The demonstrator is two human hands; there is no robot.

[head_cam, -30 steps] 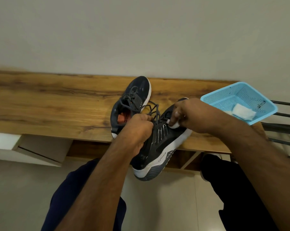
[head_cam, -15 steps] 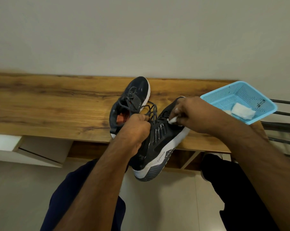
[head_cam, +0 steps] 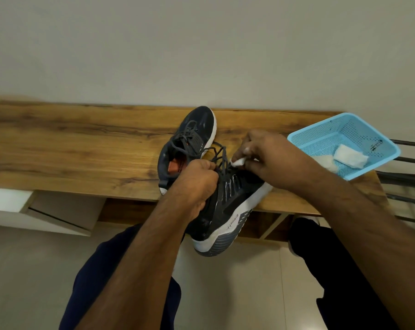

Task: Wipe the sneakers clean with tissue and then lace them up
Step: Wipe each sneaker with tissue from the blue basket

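Observation:
A dark sneaker with a white sole (head_cam: 228,210) is held tilted on its side over the front edge of the wooden table (head_cam: 82,153). My left hand (head_cam: 197,184) grips it at the collar, beside the loose grey laces. My right hand (head_cam: 263,156) pinches a small white tissue wad (head_cam: 238,161) against the upper near the laces. The second dark sneaker (head_cam: 192,141) lies flat on the table just behind, its toe pointing at the wall, an orange label showing inside.
A light blue perforated basket (head_cam: 321,139) sits at the table's right end with folded white tissues (head_cam: 350,156) in it. Black metal bars (head_cam: 406,177) stand to the right. My knees are below the table edge. A white drawer unit (head_cam: 47,210) is at lower left.
My right hand with the tissue has slid from the sneaker's side up and toward the laces. The left hand and sneaker have hardly moved.

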